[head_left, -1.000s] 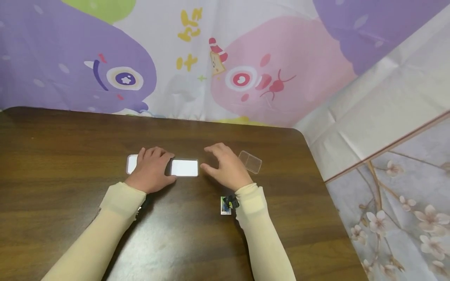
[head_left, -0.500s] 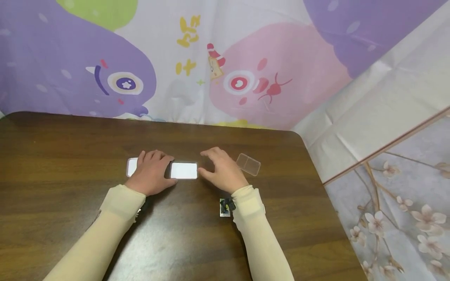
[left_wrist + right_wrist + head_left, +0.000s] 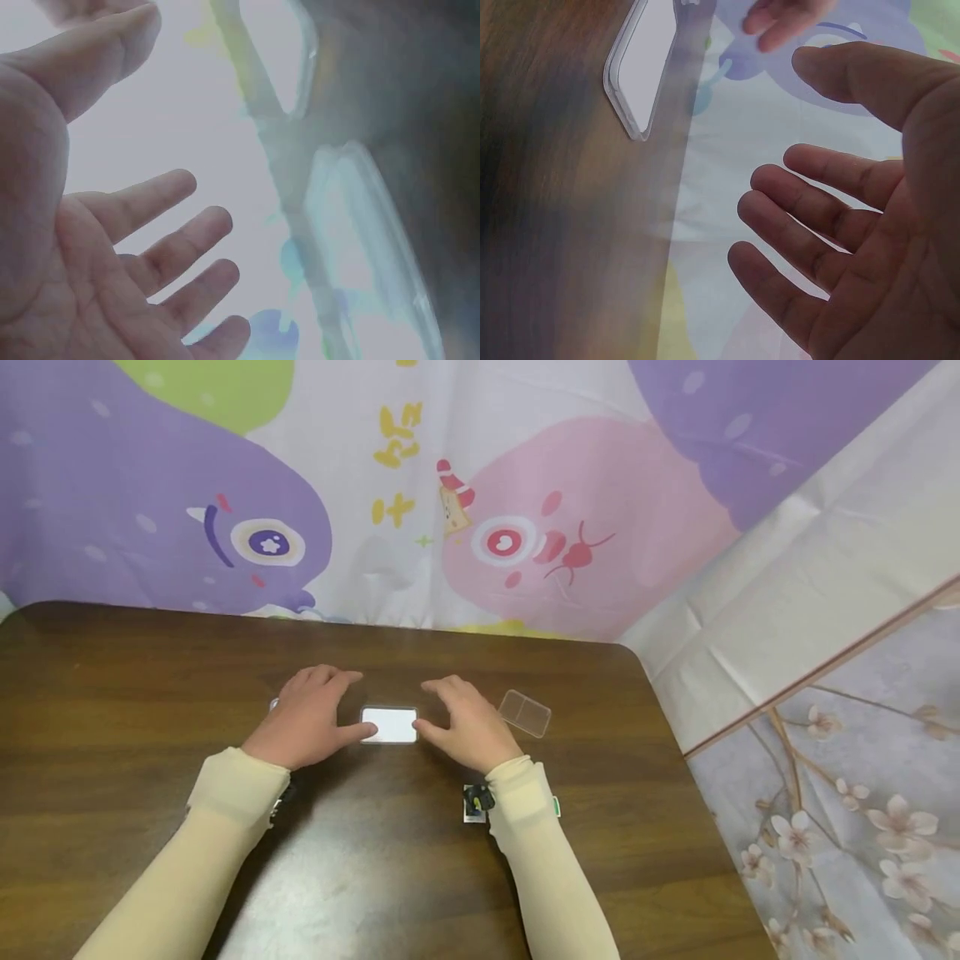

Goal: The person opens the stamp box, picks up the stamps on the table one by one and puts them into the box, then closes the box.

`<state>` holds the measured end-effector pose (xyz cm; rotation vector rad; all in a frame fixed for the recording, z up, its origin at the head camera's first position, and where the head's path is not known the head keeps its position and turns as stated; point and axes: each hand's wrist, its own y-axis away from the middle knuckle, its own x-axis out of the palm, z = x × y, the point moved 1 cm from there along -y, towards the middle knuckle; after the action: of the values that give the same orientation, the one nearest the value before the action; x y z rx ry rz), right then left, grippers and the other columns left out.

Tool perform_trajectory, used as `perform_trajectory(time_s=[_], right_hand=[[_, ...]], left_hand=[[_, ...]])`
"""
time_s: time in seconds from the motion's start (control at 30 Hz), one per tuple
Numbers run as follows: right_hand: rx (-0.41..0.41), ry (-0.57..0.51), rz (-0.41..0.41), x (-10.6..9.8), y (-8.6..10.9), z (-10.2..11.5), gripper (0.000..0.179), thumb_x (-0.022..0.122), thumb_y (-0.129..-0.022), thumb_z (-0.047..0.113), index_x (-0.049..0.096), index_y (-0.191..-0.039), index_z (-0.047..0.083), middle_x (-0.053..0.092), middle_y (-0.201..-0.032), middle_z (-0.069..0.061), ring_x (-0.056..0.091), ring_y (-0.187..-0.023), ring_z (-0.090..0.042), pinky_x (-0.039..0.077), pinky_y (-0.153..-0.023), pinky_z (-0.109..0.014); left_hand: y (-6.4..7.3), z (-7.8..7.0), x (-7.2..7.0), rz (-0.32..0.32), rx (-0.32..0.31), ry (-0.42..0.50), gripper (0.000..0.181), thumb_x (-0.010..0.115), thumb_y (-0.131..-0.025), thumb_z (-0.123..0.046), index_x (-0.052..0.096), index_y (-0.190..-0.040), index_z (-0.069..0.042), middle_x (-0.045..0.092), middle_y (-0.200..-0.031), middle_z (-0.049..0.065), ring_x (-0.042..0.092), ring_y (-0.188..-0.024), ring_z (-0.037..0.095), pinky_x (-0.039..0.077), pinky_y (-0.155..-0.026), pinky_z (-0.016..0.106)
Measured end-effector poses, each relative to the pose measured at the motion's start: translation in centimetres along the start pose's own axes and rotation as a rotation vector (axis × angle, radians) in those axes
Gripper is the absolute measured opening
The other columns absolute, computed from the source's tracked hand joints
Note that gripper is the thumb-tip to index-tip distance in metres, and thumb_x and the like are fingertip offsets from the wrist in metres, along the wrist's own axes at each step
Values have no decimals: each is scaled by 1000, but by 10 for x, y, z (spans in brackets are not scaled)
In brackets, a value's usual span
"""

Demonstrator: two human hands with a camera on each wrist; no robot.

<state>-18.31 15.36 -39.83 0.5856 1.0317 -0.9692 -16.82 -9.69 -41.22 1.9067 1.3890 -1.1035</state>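
Observation:
A flat white rectangle in a clear-rimmed case [image 3: 390, 725] lies on the table between the hands. My left hand [image 3: 306, 718] hovers to its left with fingers straight; in the head view its thumb overlaps the case's left end. A second white, clear-edged case [image 3: 367, 255] lies below the left hand, almost wholly hidden in the head view. My right hand [image 3: 471, 724] is at the right end of the middle case, thumb tip close to it. Both palms look bare in the wrist views. Whether either thumb touches the case I cannot tell.
A clear, shallow rectangular piece with a dividing line [image 3: 525, 713] lies right of the right hand. Beneath the right wrist is a small printed card [image 3: 473, 806], partly covered. The brown table [image 3: 360, 860] meets a cartoon-print cloth [image 3: 390, 552] at the back.
My left hand has come up off the left-hand case, shifted slightly left, and its thumb now points out over the middle case. The right hand stays nearly in place. The head view tilts slightly.

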Motion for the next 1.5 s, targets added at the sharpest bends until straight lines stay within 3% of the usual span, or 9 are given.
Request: perform_trajectory(time_s=[0.17, 0.37, 0.73, 1.1, 1.5], right_hand=[[5, 1, 14, 3, 0, 2, 58, 70, -98, 41, 56, -147, 12, 57, -145, -3, 54, -134, -21, 47, -108, -40], [-4, 6, 30, 4, -1, 2, 59, 69, -99, 41, 55, -148, 12, 57, -145, -4, 53, -135, -22, 47, -108, -40], [8, 4, 36, 5, 0, 1, 58, 68, -99, 41, 55, -148, 11, 58, -145, -4, 55, -133, -22, 49, -106, -41], [0, 28, 60, 7, -1, 3, 58, 67, -100, 43, 55, -147, 12, 59, -144, -4, 54, -134, -21, 47, -108, -40], [1, 37, 62, 10, -2, 2, 54, 67, -100, 43, 58, -144, 12, 61, -140, -2, 56, -131, -20, 47, -107, -39]], left_hand=[[10, 7, -12, 8, -43, 60, 82, 76, -92, -46, 44, -153, -1, 45, -146, 26, 37, -138, 48, 30, -112, 67], [22, 27, -18, 59, -120, 89, 83, 76, -92, -44, 41, -155, -2, 38, -151, 28, 36, -137, 50, 38, -105, 68], [31, 64, -33, 136, -238, 1, 85, 79, -87, -37, 42, -150, 5, 40, -143, 39, 46, -123, 57, 44, -93, 71], [32, 69, -33, 139, -196, -54, 75, 82, -83, -31, 53, -140, 7, 49, -132, 35, 46, -112, 51, 47, -81, 62], [37, 70, -30, 152, -163, -82, 67, 83, -83, -33, 56, -130, 7, 47, -132, 35, 44, -111, 51, 46, -82, 62]])
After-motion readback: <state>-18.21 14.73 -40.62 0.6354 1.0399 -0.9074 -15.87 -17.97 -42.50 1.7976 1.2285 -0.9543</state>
